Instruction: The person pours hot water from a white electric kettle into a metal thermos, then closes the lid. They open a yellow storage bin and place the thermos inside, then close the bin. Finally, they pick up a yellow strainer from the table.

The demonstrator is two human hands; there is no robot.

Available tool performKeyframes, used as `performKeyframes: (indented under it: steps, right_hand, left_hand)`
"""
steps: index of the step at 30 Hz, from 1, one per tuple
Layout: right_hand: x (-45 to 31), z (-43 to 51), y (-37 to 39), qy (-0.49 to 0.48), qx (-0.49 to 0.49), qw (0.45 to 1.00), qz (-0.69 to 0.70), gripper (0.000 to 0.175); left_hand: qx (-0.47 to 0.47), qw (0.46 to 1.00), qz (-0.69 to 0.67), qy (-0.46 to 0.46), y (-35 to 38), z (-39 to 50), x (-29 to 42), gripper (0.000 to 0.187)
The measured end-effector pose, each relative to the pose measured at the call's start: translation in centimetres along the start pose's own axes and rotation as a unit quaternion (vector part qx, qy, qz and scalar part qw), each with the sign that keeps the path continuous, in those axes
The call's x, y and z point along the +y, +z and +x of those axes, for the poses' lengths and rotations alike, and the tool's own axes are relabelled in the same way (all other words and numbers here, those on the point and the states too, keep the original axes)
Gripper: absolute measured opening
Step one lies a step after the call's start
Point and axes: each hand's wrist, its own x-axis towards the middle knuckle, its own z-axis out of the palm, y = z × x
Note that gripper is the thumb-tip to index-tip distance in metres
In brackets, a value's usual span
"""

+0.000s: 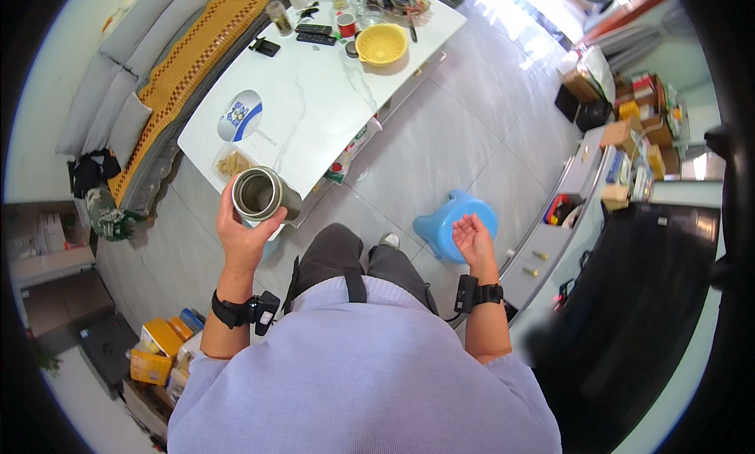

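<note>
My left hand (249,236) grips a metal vacuum flask (287,201) around its upper part. The flask has no lid on, and its wide mouth faces up towards me; the inside looks dark. It is held over the near corner of a white marbled table (318,118), by a clear plastic box (232,161) of pale yellowish pieces. My right hand (473,240) holds nothing. Its palm is turned up and the fingers are loosely curled, above a blue plastic stool (443,230).
On the table lie a round hand fan (240,115), remote controls (315,34), a yellow plastic basket (381,44), a red cup (345,25) and a glass jar (279,19). A sofa (127,100) runs along the left. Grey drawers (538,244) and a large black screen (643,312) flank my right.
</note>
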Motion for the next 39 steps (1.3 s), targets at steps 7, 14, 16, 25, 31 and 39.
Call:
performKeyframes:
  steps: [7,14,16,25,31,39]
  right_hand:
    - [-7.2,10.5,14.8,0.039,-0.098,0.994,0.026,0.022]
    - [-8.4,19.1,30.4,0.086,-0.089,0.979,-0.162,0.022]
    - [-8.8,22.2,34.5,0.067,-0.111,0.958,-0.254,0.024]
    - [-8.0,40.0,47.2,-0.251,-0.205,0.450,-0.832,0.033]
    - [-5.3,47.2,49.2,-0.358,-0.372,0.067,-0.854,0.044]
    - [-7.0,48.1,47.9,-0.227,-0.318,0.058,-0.919,0.040]
  left_hand:
    - [0.048,0.999,0.013,0.001,1.6,9.0,-2.8,0.071]
    - [0.068,0.997,0.025,0.023,2.3,19.0,-4.4,0.071]
    - [0.076,0.995,0.065,0.025,2.5,21.2,-4.5,0.071]
    - [0.154,0.980,0.091,-0.090,7.1,29.4,-5.9,0.076]
    - [0.244,0.956,0.093,-0.133,11.3,31.4,-6.6,0.081]
    - [0.282,0.933,0.098,-0.200,13.7,32.0,-6.9,0.081]
